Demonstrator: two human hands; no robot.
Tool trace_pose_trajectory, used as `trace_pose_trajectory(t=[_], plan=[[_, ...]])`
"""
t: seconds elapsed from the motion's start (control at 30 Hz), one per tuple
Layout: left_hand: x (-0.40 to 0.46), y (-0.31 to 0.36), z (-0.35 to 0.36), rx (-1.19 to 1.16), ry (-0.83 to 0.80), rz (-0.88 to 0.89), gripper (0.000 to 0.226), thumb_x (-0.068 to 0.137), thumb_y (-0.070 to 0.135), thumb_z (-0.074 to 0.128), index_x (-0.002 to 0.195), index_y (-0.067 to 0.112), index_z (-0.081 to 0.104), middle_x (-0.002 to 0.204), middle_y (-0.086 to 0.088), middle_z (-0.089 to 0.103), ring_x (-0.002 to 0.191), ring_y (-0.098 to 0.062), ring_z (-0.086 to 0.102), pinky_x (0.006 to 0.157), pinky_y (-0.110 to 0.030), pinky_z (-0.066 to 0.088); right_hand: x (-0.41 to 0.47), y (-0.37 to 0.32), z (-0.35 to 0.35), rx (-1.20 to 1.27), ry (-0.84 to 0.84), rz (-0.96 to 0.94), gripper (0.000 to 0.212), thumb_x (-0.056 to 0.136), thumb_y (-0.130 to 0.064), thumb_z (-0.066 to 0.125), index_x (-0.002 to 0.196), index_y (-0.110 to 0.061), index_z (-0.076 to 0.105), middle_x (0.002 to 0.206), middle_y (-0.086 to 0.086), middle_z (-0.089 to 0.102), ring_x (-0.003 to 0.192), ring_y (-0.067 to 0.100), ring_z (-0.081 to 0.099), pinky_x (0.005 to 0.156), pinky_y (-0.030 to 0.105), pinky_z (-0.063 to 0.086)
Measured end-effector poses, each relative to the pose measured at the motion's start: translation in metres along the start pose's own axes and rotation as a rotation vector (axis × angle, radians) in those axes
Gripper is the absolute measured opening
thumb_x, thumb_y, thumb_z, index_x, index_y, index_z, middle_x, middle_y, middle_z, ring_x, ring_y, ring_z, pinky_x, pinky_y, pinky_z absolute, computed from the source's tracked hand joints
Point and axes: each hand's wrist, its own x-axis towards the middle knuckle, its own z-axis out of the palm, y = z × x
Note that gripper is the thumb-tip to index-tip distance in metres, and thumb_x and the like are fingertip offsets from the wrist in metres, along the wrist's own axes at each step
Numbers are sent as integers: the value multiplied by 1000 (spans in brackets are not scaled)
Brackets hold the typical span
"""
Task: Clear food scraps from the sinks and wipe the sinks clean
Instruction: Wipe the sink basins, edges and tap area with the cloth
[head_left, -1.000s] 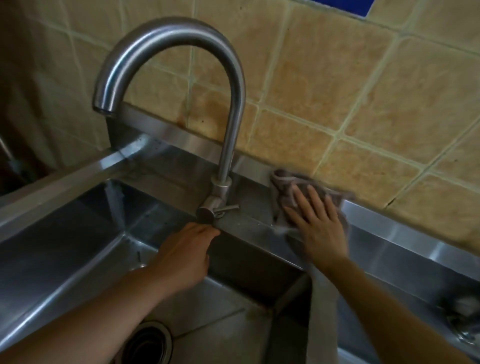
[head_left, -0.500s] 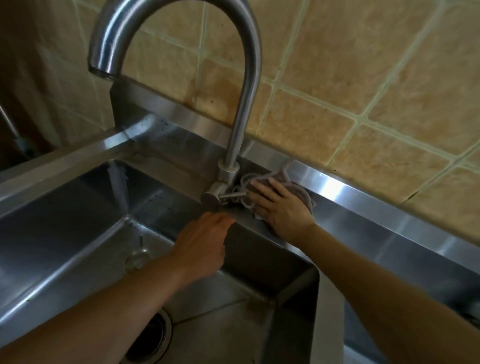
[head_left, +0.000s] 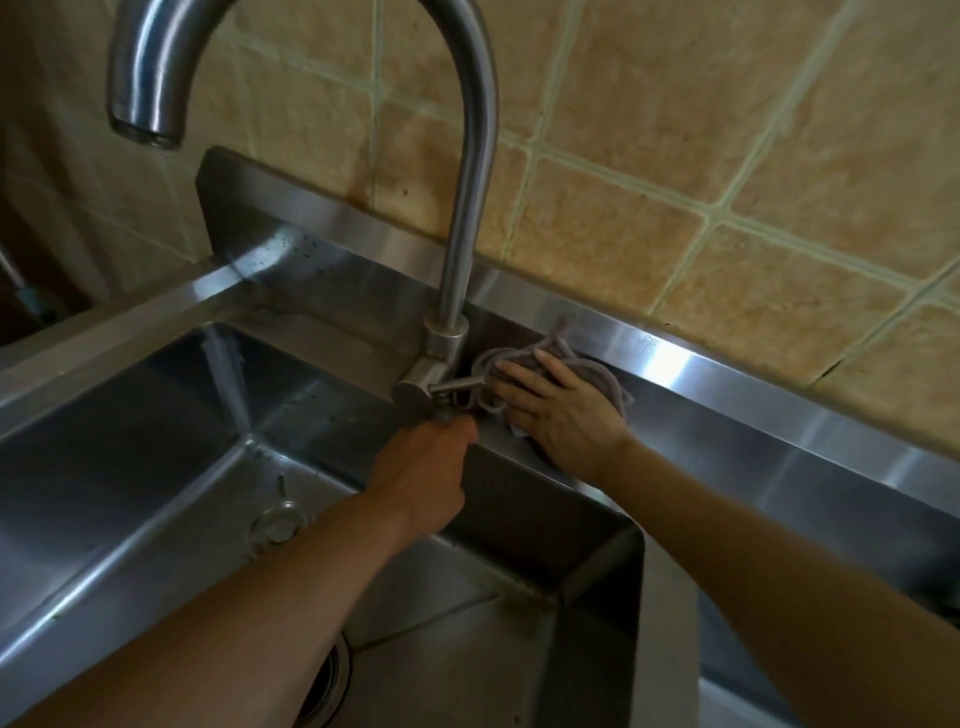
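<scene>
two hands at tap (head_left: 470, 171) base. right hand (head_left: 563, 410) presses cloth (head_left: 602, 374) on ledge, fingers flat; left hand (head_left: 426, 467) fingers hidden, cannot tell. wiping step; next likely basin walls.

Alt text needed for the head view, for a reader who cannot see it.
A person's right hand presses a grey cloth flat on the steel sink ledge beside the faucet, while the left hand rests at the ledge's edge below the faucet handle.
</scene>
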Motion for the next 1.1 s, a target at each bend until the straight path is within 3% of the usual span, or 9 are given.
trace_pose_trajectory(t=[0.27,0.5,0.57,0.63,0.67,0.77,0.87,0.97,1.1], plan=[[0,5,-2,76,8,-30,45,81,7,58,122,23,47,116,-6,59,106,-28,58,85,-38,49,14,-7,-13,68,66,-10,45,102,-28,27,147,-30,29,160,-8,2,147,19,-13,108,40,-23],[-1,23,1,205,22,-99,37,77,3,58,111,17,53,113,-9,61,104,-29,58,89,-39,47,-91,20,49,54,-27,83,57,97,-25,23,151,-32,7,155,-8,-22,131,19,-39,100,43,-36],[-4,37,11,300,130,-50,40,75,6,60,112,20,53,116,-4,58,108,-25,54,90,-33,40,-126,28,55,19,10,89,58,92,-27,37,148,-32,24,156,-8,-6,140,22,-22,110,48,-24],[-7,54,25,331,180,63,45,74,10,61,115,23,51,119,1,56,111,-22,51,91,-33,35,-157,31,60,16,67,154,56,81,-30,60,136,-30,49,151,-7,33,142,22,24,116,50,10],[-6,64,34,321,173,127,47,73,11,61,117,23,49,120,2,55,112,-20,50,92,-33,34,-173,33,67,19,81,173,54,80,-31,60,133,-28,53,147,-6,41,137,21,36,115,48,17],[-4,98,62,251,114,242,50,73,7,59,121,21,49,126,0,54,118,-22,49,96,-33,34,-215,38,85,10,96,206,51,84,-31,54,135,-24,53,146,-6,42,134,22,42,112,48,15],[-2,119,78,253,93,259,39,76,7,54,112,22,51,114,-2,62,107,-26,55,89,-33,36,-224,39,90,52,-48,243,71,82,-31,64,145,-28,32,156,-7,20,144,23,20,116,54,3],[-1,119,80,285,121,237,38,78,10,54,113,25,52,108,-1,64,104,-26,57,87,-32,40,-204,34,90,76,-117,224,64,99,-32,36,148,-30,-5,155,-8,-22,141,22,-25,102,50,-31],[-1,126,78,300,161,217,37,80,11,58,113,26,56,103,-2,68,98,-25,61,81,-30,43,-163,29,74,186,-23,166,48,102,-28,23,150,-31,17,160,-10,-7,146,19,-15,102,44,-35]])
